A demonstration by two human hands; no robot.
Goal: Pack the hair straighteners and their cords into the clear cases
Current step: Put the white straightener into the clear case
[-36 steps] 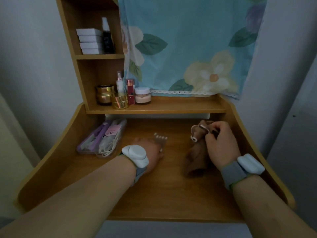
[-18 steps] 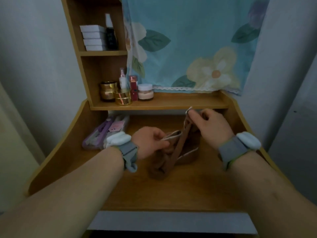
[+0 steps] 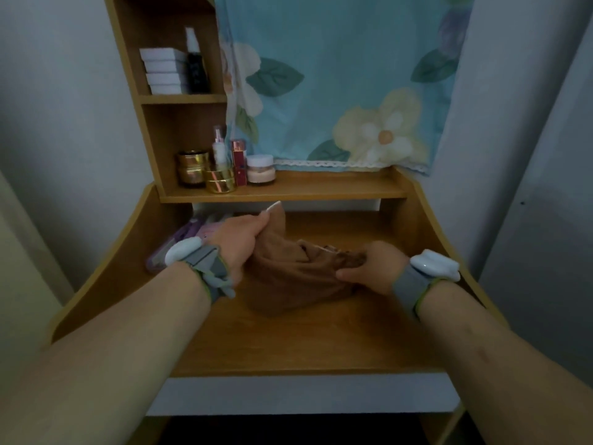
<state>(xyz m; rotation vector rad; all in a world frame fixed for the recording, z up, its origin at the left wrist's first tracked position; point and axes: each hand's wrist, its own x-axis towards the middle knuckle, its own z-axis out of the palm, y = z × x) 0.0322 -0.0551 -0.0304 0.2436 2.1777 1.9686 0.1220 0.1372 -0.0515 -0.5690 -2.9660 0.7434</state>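
The left hand [image 3: 244, 239] and right hand [image 3: 372, 268] each grip an edge of the brown pouch [image 3: 295, 281] on the table [image 3: 288, 342], apparently spreading its mouth open to reach what is inside

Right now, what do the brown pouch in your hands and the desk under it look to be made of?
Brown pouch: soft matte fabric, perhaps velvety; it sags and creases between the left hand and the right hand. Desk: wood or wood-look laminate, smooth with a slight sheen and visible grain lines; which one, I cannot tell.
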